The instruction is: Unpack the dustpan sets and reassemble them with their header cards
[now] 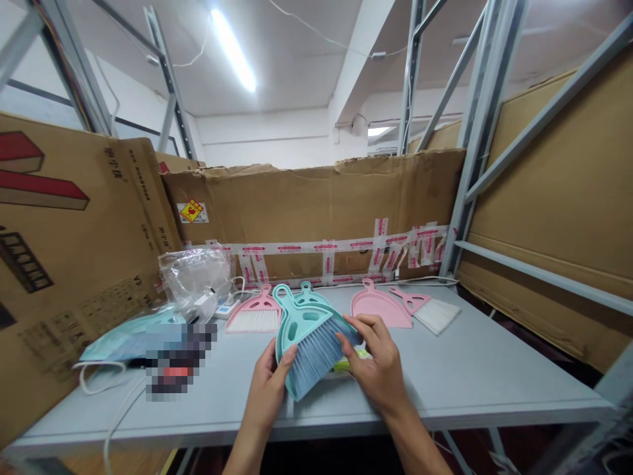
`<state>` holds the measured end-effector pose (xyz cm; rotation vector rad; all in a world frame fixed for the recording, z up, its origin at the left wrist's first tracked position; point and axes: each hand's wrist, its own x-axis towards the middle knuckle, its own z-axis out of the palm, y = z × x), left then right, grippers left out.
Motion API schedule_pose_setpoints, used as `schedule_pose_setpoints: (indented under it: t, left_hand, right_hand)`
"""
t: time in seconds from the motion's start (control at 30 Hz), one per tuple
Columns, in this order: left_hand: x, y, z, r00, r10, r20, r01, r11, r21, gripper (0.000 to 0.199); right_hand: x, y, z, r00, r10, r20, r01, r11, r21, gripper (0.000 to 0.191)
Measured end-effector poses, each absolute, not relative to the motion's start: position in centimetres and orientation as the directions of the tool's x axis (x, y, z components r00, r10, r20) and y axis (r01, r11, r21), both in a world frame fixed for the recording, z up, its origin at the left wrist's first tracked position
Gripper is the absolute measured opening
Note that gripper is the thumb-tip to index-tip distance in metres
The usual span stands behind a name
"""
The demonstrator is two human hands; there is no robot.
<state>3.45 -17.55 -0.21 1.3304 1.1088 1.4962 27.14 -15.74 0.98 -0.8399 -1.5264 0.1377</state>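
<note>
Both my hands hold a teal hand brush nested in a matching dustpan above the table's front part. The brush [316, 353] has blue-grey bristles facing me, and the rim of the dustpan [279, 336] shows along its left side. My left hand [270, 379] grips the left edge, thumb over the front. My right hand [376, 363] pinches the right edge, thumb on the bristles and fingers behind. Beneath the set, partly hidden, lies something yellow-green [345, 364]. Behind it another teal dustpan set [312, 295] shows only its upper part.
On the left stands a pink dustpan with a white-bristled brush [254, 318]. A pink dustpan [380, 309] and a separate pink brush [435, 315] lie at the back right. Clear plastic bags [198, 274], a power strip [227, 309] and cables sit left. Cardboard [316, 204] walls the grey table [475, 369].
</note>
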Motion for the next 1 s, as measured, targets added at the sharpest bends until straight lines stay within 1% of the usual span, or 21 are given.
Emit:
schedule_pose_setpoints:
  t: [0.03,0.1,0.17,0.2,0.23,0.3,0.4,0.5,0.63,0.7,0.87,1.0]
  left_hand:
    - [3.4,-17.6,-0.2,-0.104,0.958,0.267,-0.028,-0.271,0.962,0.065]
    - [3.5,-17.7,0.0,-0.098,0.957,0.273,-0.033,-0.278,0.960,0.064]
    - [3.5,-17.9,0.2,-0.077,0.958,0.277,-0.028,-0.280,0.960,0.064]
    - [3.6,-18.0,0.3,-0.063,0.959,0.277,-0.019,-0.278,0.960,0.065]
    - [3.7,-18.0,0.4,-0.047,0.960,0.276,-0.007,-0.277,0.961,0.065]
    - [3.7,-18.1,0.5,-0.021,0.963,0.270,0.013,-0.270,0.963,0.065]
    - [3.5,-18.3,0.4,0.006,0.965,0.261,0.019,-0.262,0.965,0.063]
    - [3.1,-18.4,-0.2,0.019,0.972,0.234,-0.008,-0.234,0.972,0.062]
    - [2.9,-18.2,-0.6,-0.121,0.988,0.093,-0.106,-0.107,0.989,0.066]
    - [3.0,-18.0,-0.6,-0.170,0.985,0.039,-0.143,-0.064,0.988,0.068]
    - [3.2,-17.7,-0.2,-0.194,0.981,0.033,-0.126,-0.058,0.990,0.069]
    - [3.3,-17.8,0.1,-0.146,0.988,0.049,-0.142,-0.070,0.987,0.067]
  right_hand:
    - [27.1,-15.7,1.0,0.132,0.555,0.821,0.433,0.713,-0.551,0.035]
    - [27.1,-15.6,0.9,0.162,0.582,0.797,0.425,0.688,-0.589,0.047]
    - [27.1,-15.3,0.7,0.139,0.679,0.721,0.361,0.643,-0.675,0.062]
    - [27.1,-15.2,0.6,0.112,0.733,0.671,0.319,0.613,-0.723,0.066]
    - [27.1,-15.1,0.6,0.082,0.778,0.622,0.277,0.582,-0.765,0.067]
    - [27.2,-15.1,0.7,0.031,0.836,0.548,0.204,0.531,-0.822,0.061]
    - [27.3,-15.4,1.1,-0.002,0.862,0.508,0.132,0.503,-0.854,0.053]
    - [27.4,-15.6,1.5,-0.049,0.884,0.465,0.082,0.468,-0.880,0.051]
    - [27.4,-15.9,1.9,-0.227,0.891,0.394,0.062,0.417,-0.907,0.055]
    - [27.4,-15.9,1.9,-0.269,0.888,0.373,0.062,0.402,-0.914,0.058]
    - [27.5,-15.9,1.8,-0.251,0.897,0.363,0.069,0.390,-0.918,0.061]
    - [27.5,-15.8,1.8,-0.235,0.892,0.387,0.073,0.413,-0.908,0.057]
